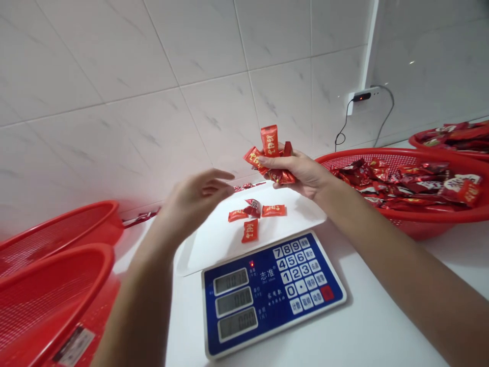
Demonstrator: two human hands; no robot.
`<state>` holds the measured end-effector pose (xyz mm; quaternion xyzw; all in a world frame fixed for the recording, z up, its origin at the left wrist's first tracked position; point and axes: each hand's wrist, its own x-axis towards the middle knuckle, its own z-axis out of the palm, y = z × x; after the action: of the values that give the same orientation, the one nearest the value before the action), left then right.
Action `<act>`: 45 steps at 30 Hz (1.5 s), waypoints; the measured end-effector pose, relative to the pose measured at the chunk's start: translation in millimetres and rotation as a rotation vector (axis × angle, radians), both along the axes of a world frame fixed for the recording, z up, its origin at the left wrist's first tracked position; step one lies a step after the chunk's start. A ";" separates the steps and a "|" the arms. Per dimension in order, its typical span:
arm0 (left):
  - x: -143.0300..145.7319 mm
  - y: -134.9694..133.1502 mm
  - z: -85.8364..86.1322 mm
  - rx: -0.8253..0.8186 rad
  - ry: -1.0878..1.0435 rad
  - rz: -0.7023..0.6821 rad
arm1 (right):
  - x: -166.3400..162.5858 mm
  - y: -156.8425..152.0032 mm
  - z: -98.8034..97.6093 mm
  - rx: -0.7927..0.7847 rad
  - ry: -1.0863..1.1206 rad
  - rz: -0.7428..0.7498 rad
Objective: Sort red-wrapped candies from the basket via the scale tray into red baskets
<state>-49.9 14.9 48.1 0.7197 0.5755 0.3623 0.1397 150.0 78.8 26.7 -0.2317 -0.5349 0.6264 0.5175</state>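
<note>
My right hand [301, 171] is closed around several red-wrapped candies [270, 141], which stick out past the thumb and fingers. It is raised over the right back part of the white weighing tray [214, 239]. Above the tray's left side, my left hand [202, 196] has its fingers stretched out to the right and nothing visible in them. Between the two hands, on the tray, lie a few loose candies, among them one red candy [250, 231] near the front and a darker red one [252, 208] behind it. The tray tops a scale with a blue keypad panel [267, 290].
A red basket [412, 216] full of wrapped candies stands at right, with another filled basket [416, 138] behind. Two red baskets [109, 255] are at left. More wrappers [141, 218] lie by the tiled wall. A cable [346, 122] hangs from a wall socket.
</note>
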 end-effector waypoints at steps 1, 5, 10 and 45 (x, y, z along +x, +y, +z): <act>0.1 -5.3 5.4 0.061 -0.037 0.015 | 0.1 -1.6 1.2 0.015 -0.010 0.007; 6.8 -21.9 16.4 0.226 -0.116 0.031 | -1.1 -8.5 4.8 0.103 -0.082 0.041; 18.6 -20.2 6.6 0.216 -0.093 -0.033 | -7.1 -15.9 3.3 0.182 -0.134 0.108; -4.6 15.9 -16.2 0.045 0.017 0.130 | -11.5 -0.1 -16.3 0.171 -0.364 -0.084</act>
<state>-54.5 30.8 31.9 0.6868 0.6140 0.3773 0.0949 138.6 78.7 10.4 -0.3182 -0.6608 0.5044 0.4558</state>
